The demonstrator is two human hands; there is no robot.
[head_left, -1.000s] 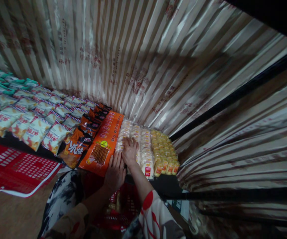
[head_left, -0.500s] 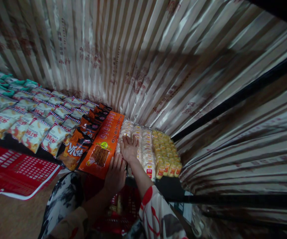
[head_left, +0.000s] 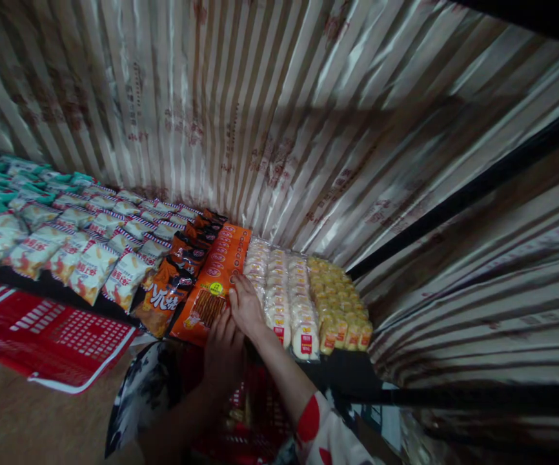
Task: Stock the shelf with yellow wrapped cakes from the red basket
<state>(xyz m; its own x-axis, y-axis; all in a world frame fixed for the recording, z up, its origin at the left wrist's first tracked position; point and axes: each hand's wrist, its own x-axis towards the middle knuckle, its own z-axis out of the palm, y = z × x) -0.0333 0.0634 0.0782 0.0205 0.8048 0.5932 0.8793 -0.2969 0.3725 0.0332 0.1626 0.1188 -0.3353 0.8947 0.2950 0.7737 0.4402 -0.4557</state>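
- Nearest, a red plastic basket (head_left: 250, 413) below both forearms, on brown floor (head_left: 18, 426).
- Left hand (head_left: 224, 352) flat at the black shelf (head_left: 342, 368) edge, fingers extended, gripping nothing.
- Right hand (head_left: 246, 309) spread, fingers open, pressing on the row of clear-wrapped pale cakes (head_left: 279, 297), just beside flat orange snack packets (head_left: 212, 284).
- Farther left, white crisp bags (head_left: 90, 245) in rows.
- Behind, shiny striped beige curtain (head_left: 279, 116).

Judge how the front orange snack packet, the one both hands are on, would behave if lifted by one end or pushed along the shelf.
The orange snack packet looks flat and long, so it would probably flex or droop. Its glossy film suggests it may slide easily against the overlapped packets behind. The stick snacks pictured on it could snap if the left hand or right hand bends it.
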